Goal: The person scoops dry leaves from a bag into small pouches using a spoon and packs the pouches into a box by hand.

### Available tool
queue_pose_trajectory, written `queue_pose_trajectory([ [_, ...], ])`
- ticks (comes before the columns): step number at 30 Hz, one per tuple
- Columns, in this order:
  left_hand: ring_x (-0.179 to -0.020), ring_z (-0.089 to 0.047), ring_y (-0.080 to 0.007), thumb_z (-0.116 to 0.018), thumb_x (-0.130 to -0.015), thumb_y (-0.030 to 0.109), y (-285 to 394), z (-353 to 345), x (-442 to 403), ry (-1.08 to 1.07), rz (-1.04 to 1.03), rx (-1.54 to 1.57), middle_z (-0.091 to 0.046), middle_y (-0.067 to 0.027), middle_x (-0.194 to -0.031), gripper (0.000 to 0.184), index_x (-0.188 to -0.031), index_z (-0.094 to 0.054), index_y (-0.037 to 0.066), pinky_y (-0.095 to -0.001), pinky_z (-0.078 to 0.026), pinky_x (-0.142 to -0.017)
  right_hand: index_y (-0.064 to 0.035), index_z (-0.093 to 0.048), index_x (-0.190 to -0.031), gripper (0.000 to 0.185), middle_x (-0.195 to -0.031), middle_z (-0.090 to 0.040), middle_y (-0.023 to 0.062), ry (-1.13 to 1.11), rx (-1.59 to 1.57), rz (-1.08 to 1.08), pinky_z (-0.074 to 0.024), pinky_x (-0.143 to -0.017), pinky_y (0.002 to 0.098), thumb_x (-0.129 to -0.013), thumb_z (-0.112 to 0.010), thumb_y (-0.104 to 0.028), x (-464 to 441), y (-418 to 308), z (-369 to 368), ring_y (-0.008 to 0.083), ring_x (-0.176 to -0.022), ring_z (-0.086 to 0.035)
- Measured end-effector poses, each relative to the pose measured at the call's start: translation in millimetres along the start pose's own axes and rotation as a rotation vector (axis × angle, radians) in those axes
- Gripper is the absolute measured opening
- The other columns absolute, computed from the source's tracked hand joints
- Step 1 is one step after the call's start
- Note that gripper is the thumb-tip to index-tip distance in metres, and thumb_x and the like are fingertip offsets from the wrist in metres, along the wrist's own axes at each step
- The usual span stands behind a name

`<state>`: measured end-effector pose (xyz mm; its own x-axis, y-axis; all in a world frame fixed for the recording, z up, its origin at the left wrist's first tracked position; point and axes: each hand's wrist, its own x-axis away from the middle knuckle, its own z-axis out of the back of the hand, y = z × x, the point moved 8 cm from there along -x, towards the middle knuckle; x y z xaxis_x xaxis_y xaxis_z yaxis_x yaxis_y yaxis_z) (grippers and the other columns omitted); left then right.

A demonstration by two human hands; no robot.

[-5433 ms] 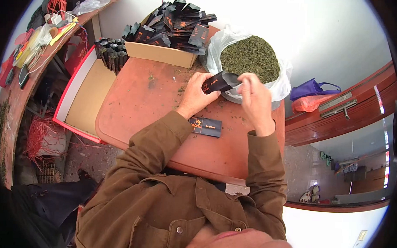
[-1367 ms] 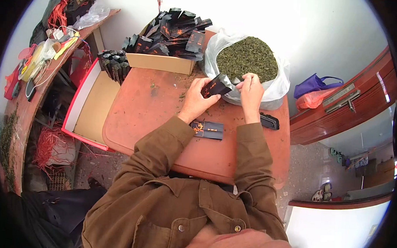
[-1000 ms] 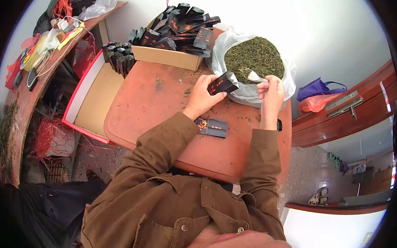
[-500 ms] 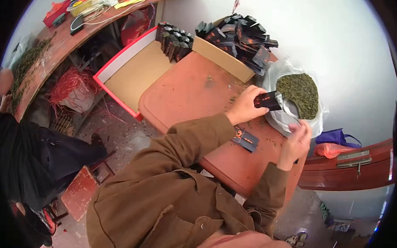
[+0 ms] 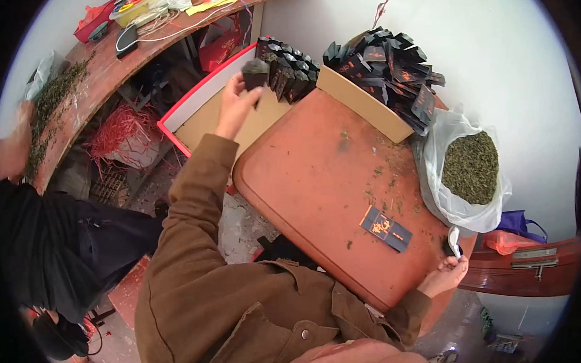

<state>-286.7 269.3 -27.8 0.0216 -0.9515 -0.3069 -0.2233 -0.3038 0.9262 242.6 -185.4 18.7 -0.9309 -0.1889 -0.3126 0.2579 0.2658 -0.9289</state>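
Note:
My left hand (image 5: 234, 106) grips a small black packet (image 5: 254, 74), slightly blurred, above the red-edged box (image 5: 207, 105). Several upright black packets (image 5: 288, 69) stand at that box's far end. At the table's right edge my right hand (image 5: 449, 275) holds a white spoon (image 5: 453, 241) by its handle, just below the plastic bag (image 5: 435, 167) of dried green leaves (image 5: 471, 167). One flat black packet with orange print (image 5: 386, 228) lies on the red table (image 5: 303, 175), left of my right hand.
A cardboard box (image 5: 363, 104) heaped with black packets (image 5: 397, 70) stands at the table's back. On the left are a curved wooden bench (image 5: 109, 73) with leaves and a phone, red shredded strips (image 5: 122, 134), and another person in dark clothes (image 5: 52, 237). A purple bag (image 5: 519, 223) lies at right.
My left hand has carried its packet from beside the leaf bag leftward over the red-edged box. My right hand has drawn the spoon down, away from the leaves. The view has turned left.

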Motion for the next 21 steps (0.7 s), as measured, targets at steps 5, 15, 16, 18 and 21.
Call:
queue_pose_trajectory([
  [5,-0.103,-0.062,-0.0196,-0.072,-0.084,0.007,-136,82,-87,0.183,0.005,-0.229,-0.06,-0.0121,-0.116,0.045,-0.124,-0.054,-0.002,-0.0334,-0.051,-0.088,-0.0044,-0.057,-0.108,0.032,-0.071,-0.049,-0.0025,0.002,0.079,0.034,-0.0305,-0.052,0.0217,-0.105,-0.049,-0.035,4,1,-5,0.0058,-0.058,-0.041],
  [15,-0.116,-0.051,-0.0432,-0.071,-0.084,0.015,-213,63,-182,0.246,-0.121,-0.685,-0.053,-0.0284,-0.126,0.052,-0.128,-0.051,-0.005,-0.0475,-0.04,-0.103,-0.0025,-0.057,-0.11,0.032,-0.066,-0.044,-0.0032,-0.055,-0.063,-0.075,-0.0281,-0.047,0.0198,-0.106,-0.047,-0.032,-3,19,2,0.0039,-0.055,-0.038],
  [16,-0.119,-0.048,-0.042,-0.068,-0.086,0.016,-210,56,-183,0.259,-0.103,-0.703,-0.053,-0.0289,-0.125,0.05,-0.128,-0.05,-0.005,-0.0478,-0.038,-0.104,-0.0023,-0.057,-0.111,0.032,-0.066,-0.044,-0.0031,-0.058,-0.082,-0.073,-0.028,-0.047,0.0197,-0.106,-0.047,-0.032,-4,19,-2,0.0039,-0.055,-0.038],
  [18,-0.121,-0.047,-0.043,-0.063,-0.088,0.02,-222,46,-196,0.186,-0.097,-0.688,-0.051,-0.0299,-0.128,0.053,-0.132,-0.047,-0.006,-0.0482,-0.036,-0.106,-0.0025,-0.057,-0.11,0.032,-0.066,-0.043,-0.0031,-0.037,-0.046,-0.08,-0.0281,-0.046,0.0197,-0.106,-0.047,-0.032,-3,18,-4,0.0039,-0.055,-0.037],
  [21,-0.13,-0.04,-0.0442,-0.055,-0.092,0.027,-235,37,-203,0.09,-0.12,-0.541,-0.045,-0.0322,-0.138,0.061,-0.14,-0.04,-0.007,-0.0474,-0.03,-0.112,-0.0026,-0.057,-0.11,0.032,-0.066,-0.042,-0.0033,-0.049,-0.026,-0.09,-0.0283,-0.046,0.0196,-0.106,-0.047,-0.033,-2,20,-4,0.004,-0.054,-0.036],
])
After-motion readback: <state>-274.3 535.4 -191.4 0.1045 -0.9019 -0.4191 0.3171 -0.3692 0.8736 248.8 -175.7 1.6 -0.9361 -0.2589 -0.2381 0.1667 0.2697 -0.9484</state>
